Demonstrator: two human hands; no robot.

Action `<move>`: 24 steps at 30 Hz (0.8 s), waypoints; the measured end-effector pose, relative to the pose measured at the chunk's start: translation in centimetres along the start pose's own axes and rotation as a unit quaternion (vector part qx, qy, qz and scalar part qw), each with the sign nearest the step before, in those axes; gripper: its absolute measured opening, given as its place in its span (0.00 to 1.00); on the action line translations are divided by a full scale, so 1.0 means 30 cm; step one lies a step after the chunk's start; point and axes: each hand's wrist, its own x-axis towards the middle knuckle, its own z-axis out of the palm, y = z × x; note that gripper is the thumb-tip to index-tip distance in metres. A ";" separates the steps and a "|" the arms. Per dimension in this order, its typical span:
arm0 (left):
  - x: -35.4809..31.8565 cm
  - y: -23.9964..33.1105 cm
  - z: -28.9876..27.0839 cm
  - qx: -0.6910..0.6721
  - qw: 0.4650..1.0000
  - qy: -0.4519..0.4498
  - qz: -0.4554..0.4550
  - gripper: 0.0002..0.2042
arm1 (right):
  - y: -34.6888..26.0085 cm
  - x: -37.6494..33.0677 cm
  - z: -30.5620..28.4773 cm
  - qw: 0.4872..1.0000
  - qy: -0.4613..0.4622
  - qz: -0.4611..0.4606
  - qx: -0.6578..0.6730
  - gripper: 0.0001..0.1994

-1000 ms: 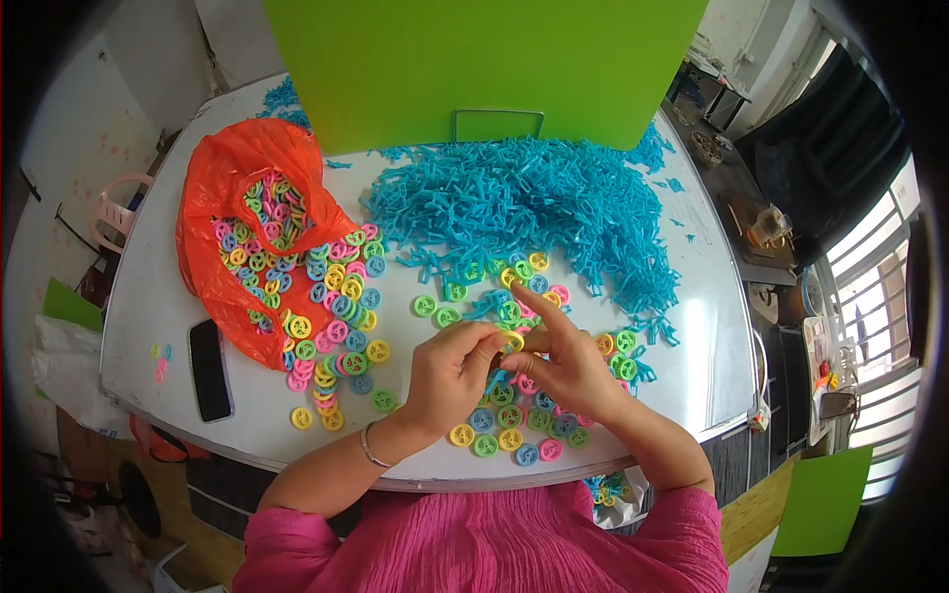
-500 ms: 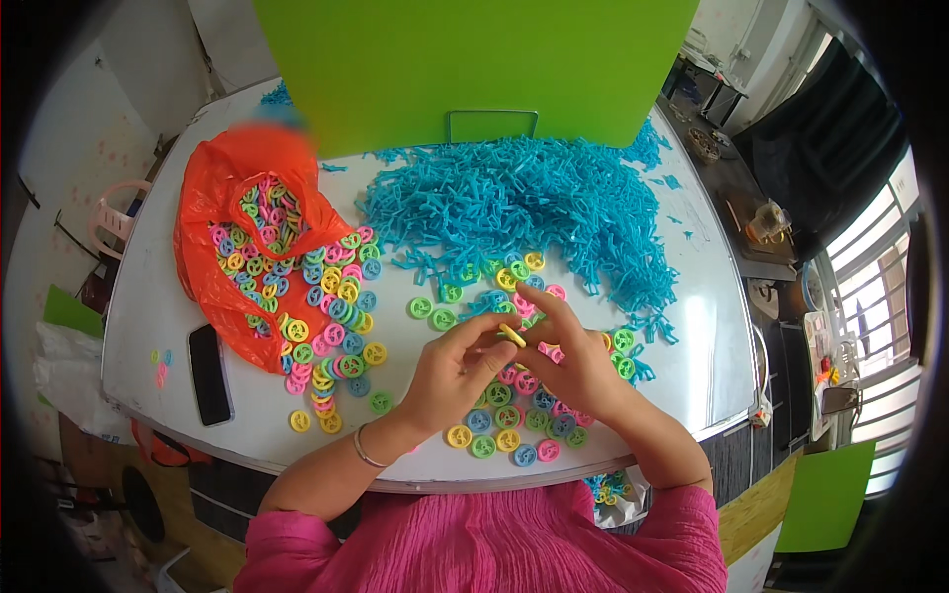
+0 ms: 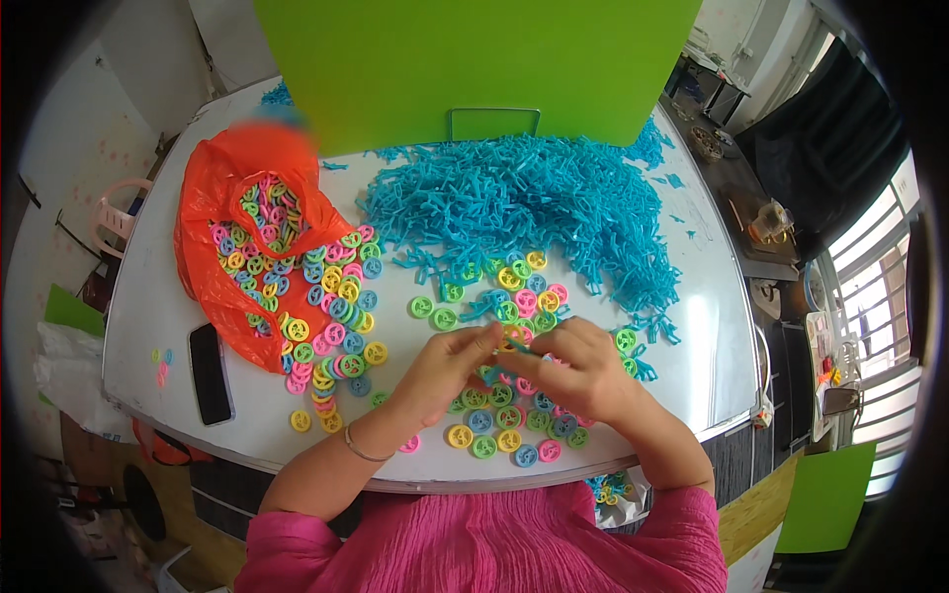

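Note:
My left hand (image 3: 447, 368) pinches a small yellow plastic wheel (image 3: 506, 339) between thumb and fingers. Close against it, my right hand (image 3: 581, 372) is closed on a small blue plastic piece (image 3: 524, 346), whose end meets the wheel; the fingers hide how far the two are joined. Under and around both hands lie loose spoked wheels (image 3: 508, 441) in pink, green, yellow and blue. Beyond the hands spreads a large heap of thin, forked blue plastic pieces (image 3: 514, 198).
A red plastic bag (image 3: 213, 188) full of wheels lies open at the left, spilling some onto the white table (image 3: 692, 395). A dark phone (image 3: 210, 376) rests near the left edge. A large green panel (image 3: 474, 59) stands behind the blue heap.
My right hand has lowered and closed, with a blue piece now in its fingers. The yellow wheel has stayed in my left hand, which has turned slightly.

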 end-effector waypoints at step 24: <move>0.102 -0.016 -0.037 0.687 0.563 0.044 0.457 0.09 | 0.075 -0.012 -0.070 0.709 0.241 0.403 0.526 0.07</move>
